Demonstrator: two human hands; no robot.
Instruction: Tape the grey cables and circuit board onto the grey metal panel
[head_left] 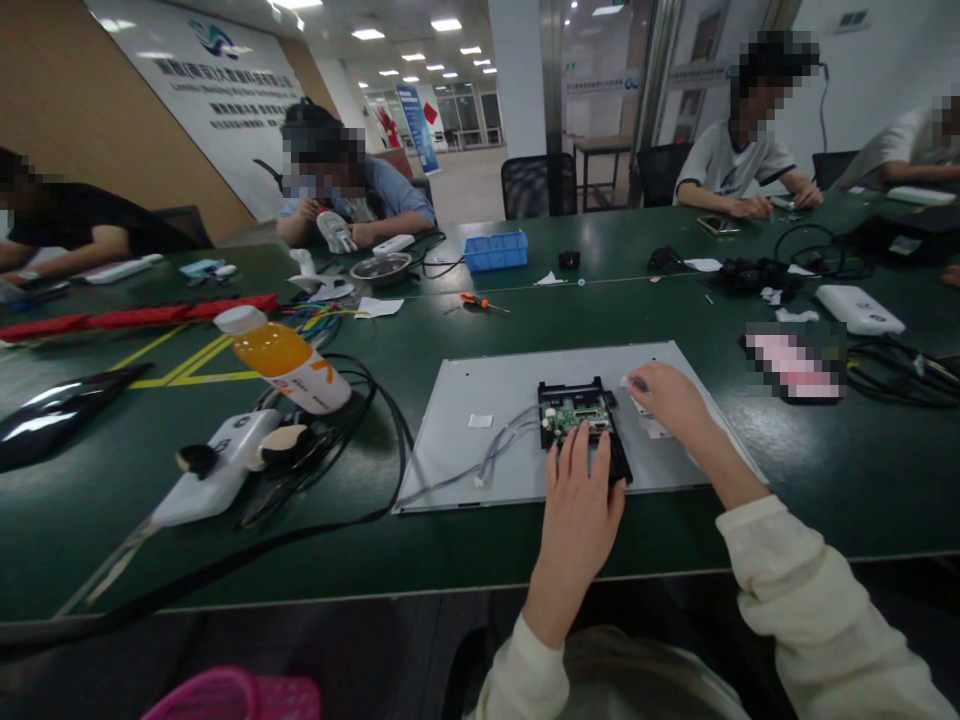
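Observation:
My left hand rests with its fingers stretched out over the near edge of a black plastic frame. Inside the frame sits a green circuit board, partly hidden by my fingertips. Grey wires run from its left side to a small white connector. To the right of the frame, my right hand pinches something small and dark that I cannot make out. Under all of this lies a flat grey panel, with a white label on its left part and labels partly hidden by my right hand.
An orange drink bottle leans at the left near a white device and black cables. Beyond the panel lie an orange-handled screwdriver and a blue basket. A pink phone lies to the right. Several people sit around the table.

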